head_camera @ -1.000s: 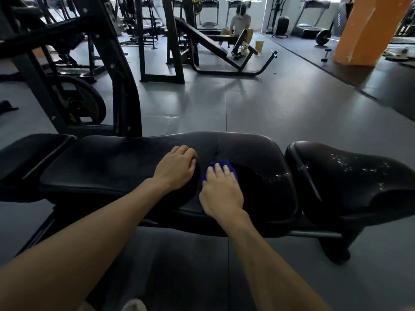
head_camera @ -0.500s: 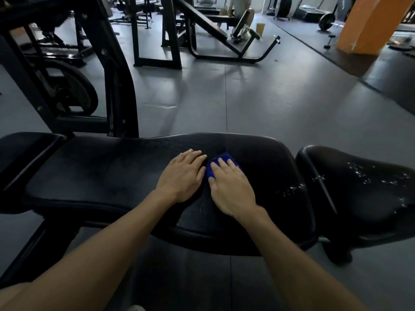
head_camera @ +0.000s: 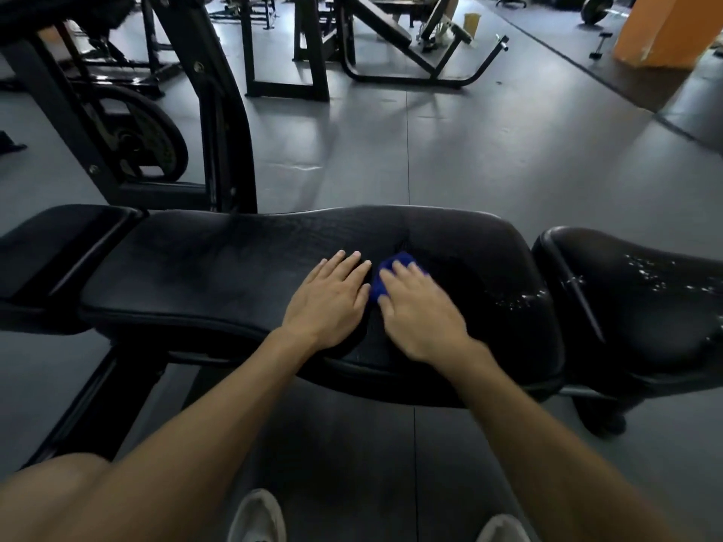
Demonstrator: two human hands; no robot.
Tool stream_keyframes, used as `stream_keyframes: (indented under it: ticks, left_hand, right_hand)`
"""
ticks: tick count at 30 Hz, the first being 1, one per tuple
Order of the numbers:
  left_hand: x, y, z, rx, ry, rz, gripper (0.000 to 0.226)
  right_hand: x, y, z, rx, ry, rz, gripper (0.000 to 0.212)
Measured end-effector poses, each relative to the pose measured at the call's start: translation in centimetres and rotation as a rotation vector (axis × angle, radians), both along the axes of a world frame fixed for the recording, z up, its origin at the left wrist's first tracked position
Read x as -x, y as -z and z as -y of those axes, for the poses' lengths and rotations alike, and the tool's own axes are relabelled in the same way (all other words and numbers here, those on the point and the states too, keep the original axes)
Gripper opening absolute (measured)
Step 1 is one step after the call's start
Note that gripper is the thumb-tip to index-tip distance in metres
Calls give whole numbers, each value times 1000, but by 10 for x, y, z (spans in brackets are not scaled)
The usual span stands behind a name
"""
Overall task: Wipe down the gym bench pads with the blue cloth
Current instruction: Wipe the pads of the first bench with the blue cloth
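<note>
The long bench pad (head_camera: pixel 242 267) runs left to right across the view, its long axis crosswise to the person's arms — so any stroke along it goes sideways, not away. To its right, across a narrow gap, sits the shorter seat pad (head_camera: pixel 641 307), speckled with pale droplets near its left edge and probably not yet wiped. A third pad (head_camera: pixel 51 244) adjoins on the left. The left hand (head_camera: pixel 328 303) lies flat on the long pad, fingers straight and together, holding nothing. Just beside it, the right hand (head_camera: pixel 418 311) presses flat-fingered on the blue cloth (head_camera: pixel 385 277), which is bunched small and shows only beyond and left of the fingers. The right hand is the nearer to the speckled pad — open room lies rightward, while the left hand blocks a leftward stroke.
</note>
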State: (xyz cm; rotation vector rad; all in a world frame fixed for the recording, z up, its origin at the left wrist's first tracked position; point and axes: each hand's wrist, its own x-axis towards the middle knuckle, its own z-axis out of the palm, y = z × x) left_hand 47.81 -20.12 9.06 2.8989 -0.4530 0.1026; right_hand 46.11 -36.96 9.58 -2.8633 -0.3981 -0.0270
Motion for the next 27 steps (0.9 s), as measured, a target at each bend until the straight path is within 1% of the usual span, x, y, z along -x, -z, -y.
stream_keyframes:
  ticks: [2, 3, 5, 9, 11, 13, 15, 17, 20, 23, 25, 27]
  left_hand:
    - [2, 0, 1, 14, 10, 12, 54]
    - [3, 0, 1, 15, 12, 19, 54]
    - [5, 2, 0, 21, 22, 26, 53]
    - [10, -3, -2, 96, 51, 1, 66]
    - [12, -5, -2, 99, 46, 13, 65]
    - [12, -4, -2, 88, 33, 33, 61]
    - [12, -3, -1, 76, 28, 44, 51]
    - [13, -2, 0, 62, 26, 48, 49]
    - [13, 0, -1, 41, 45, 60, 53]
    - [17, -4, 1, -22, 154, 105, 65]
    - [18, -5, 2, -62, 240, 115, 66]
    - [18, -6, 2, -77, 272, 95, 67]
  right_hand:
    - [-31, -1, 5, -4, 50, -26, 55]
    - [-29, -2, 3, 1, 45, -17, 55]
    - [1, -3, -3, -13, 0, -12, 55]
    - [87, -8, -2, -85, -104, 18, 53]
    - [79, -12, 10, -78, -150, -20, 52]
    - [40, -12, 22, -51, -145, -50, 53]
    - [-2, -15, 35, -45, -57, -87, 53]
    - [-18, -14, 39, -37, -6, -85, 53]
    - [22, -10, 31, -37, -63, -36, 54]
    - [88, -8, 33, -92, -147, 42, 52]
    - [86, -10, 46, -93, -171, 0, 52]
    - [52, -11, 60, -62, -120, -31, 53]
